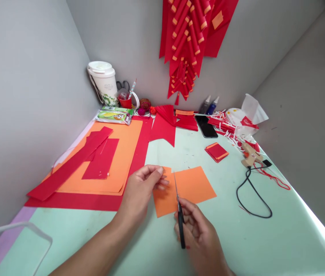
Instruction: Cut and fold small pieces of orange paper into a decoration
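Over the middle of the table, my left hand (pixel 145 182) pinches the upper left part of an orange paper sheet (pixel 195 184) between thumb and fingers. My right hand (pixel 199 234) is closed on a pair of black-handled scissors (pixel 181 224). The blades point away from me and run up across the sheet, just right of my left fingertips. Left of the blades, part of the sheet is covered by my left fingers. How far the cut reaches into the paper I cannot tell.
Red and orange paper sheets (pixel 135 153) lie on the left, with red strips (pixel 73 165) on top. On the right are a small red-orange stack (pixel 216 152), a phone (pixel 206 127) and a glue gun (pixel 250 155) with a looped black cord. A lidded cup (pixel 103 84) stands at the back left.
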Motion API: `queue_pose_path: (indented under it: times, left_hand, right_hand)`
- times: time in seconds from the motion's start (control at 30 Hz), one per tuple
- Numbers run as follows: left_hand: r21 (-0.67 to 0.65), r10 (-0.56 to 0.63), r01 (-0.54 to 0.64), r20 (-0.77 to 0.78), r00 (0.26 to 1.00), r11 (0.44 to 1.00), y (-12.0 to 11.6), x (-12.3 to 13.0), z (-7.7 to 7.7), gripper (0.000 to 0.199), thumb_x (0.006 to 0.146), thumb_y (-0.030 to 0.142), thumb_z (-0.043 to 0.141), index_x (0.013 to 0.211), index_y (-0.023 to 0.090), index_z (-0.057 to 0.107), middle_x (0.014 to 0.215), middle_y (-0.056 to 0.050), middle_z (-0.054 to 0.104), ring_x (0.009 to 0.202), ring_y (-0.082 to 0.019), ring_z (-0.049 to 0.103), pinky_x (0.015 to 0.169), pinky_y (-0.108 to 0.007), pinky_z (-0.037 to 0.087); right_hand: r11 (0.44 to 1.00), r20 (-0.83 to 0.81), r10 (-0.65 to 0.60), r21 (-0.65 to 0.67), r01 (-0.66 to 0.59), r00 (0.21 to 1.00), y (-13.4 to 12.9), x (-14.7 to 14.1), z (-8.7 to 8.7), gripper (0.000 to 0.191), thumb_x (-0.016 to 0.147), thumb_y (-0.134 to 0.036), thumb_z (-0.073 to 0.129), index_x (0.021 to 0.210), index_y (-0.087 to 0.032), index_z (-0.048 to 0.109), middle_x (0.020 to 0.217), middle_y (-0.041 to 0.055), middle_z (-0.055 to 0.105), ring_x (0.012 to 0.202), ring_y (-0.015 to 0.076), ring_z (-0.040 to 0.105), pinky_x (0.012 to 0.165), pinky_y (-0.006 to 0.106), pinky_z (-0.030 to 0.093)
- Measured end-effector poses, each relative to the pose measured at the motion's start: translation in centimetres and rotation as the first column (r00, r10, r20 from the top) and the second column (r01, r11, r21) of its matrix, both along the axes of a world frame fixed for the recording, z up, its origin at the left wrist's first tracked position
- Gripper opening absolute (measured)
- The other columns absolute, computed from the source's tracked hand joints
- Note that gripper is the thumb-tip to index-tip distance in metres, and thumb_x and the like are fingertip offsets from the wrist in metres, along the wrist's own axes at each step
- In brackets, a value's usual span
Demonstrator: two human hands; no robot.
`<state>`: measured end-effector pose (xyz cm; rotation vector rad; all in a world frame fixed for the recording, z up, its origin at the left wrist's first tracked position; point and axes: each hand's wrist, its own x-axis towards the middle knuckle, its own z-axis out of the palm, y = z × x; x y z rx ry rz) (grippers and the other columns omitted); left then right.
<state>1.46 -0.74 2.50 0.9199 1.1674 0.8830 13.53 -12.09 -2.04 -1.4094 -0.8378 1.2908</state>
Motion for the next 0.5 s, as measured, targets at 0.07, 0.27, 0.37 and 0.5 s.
queue_pose_path:
  times: [0.07, 0.27, 0.37, 0.5]
  left_hand:
    - [-0.012, 0.037, -0.036, 0.033, 0.999, 0.999, -0.1, 0.1, 0.0, 0.025, 0.077, 0.041, 0.062, 0.081, 0.016, 0.061, 0.071, -0.002, 0.065, 0.068, -0.013, 0.062, 0.065, -0.022, 0.048]
    - [-0.031, 0.110, -0.108, 0.098, 0.989, 0.994, -0.4, 0.3, -0.2, 0.022, 0.077, 0.038, 0.064, 0.080, 0.016, 0.062, 0.074, 0.000, 0.064, 0.071, -0.012, 0.064, 0.068, -0.022, 0.050]
    - [-0.022, 0.133, -0.131, 0.113, 0.985, 0.991, -0.5, 0.4, -0.2, 0.021, 0.077, 0.037, 0.064, 0.081, 0.016, 0.062, 0.074, 0.000, 0.064, 0.071, -0.012, 0.064, 0.069, -0.022, 0.051]
    - [-0.032, 0.151, -0.148, 0.118, 0.981, 0.988, -0.7, 0.5, -0.1, 0.022, 0.077, 0.036, 0.064, 0.082, 0.015, 0.062, 0.076, -0.001, 0.065, 0.073, -0.013, 0.064, 0.072, -0.023, 0.052]
  right_hand:
    - [1.000, 0.054, 0.000, 0.001, 0.000, 0.999, 0.2, -0.2, 0.2, 0.038, 0.076, -0.019, 0.059, 0.114, -0.019, 0.057, 0.096, 0.0090, 0.064, 0.076, 0.0173, 0.062, 0.056, 0.023, 0.051]
    - [0.998, 0.163, 0.015, 0.050, -0.024, 0.987, 0.7, -0.9, 0.1, 0.036, 0.079, -0.023, 0.055, 0.115, -0.019, 0.056, 0.092, 0.0075, 0.065, 0.071, 0.0151, 0.061, 0.057, 0.021, 0.051]
    - [0.998, 0.195, 0.019, 0.058, -0.031, 0.981, 0.9, -1.1, -0.3, 0.037, 0.080, -0.023, 0.054, 0.117, -0.020, 0.055, 0.096, 0.0074, 0.064, 0.073, 0.0146, 0.061, 0.060, 0.020, 0.051]
    - [0.998, 0.188, 0.023, 0.057, -0.034, 0.982, 1.0, -1.2, -0.4, 0.039, 0.081, -0.024, 0.054, 0.119, -0.019, 0.054, 0.099, 0.0085, 0.064, 0.075, 0.0151, 0.061, 0.061, 0.021, 0.051]
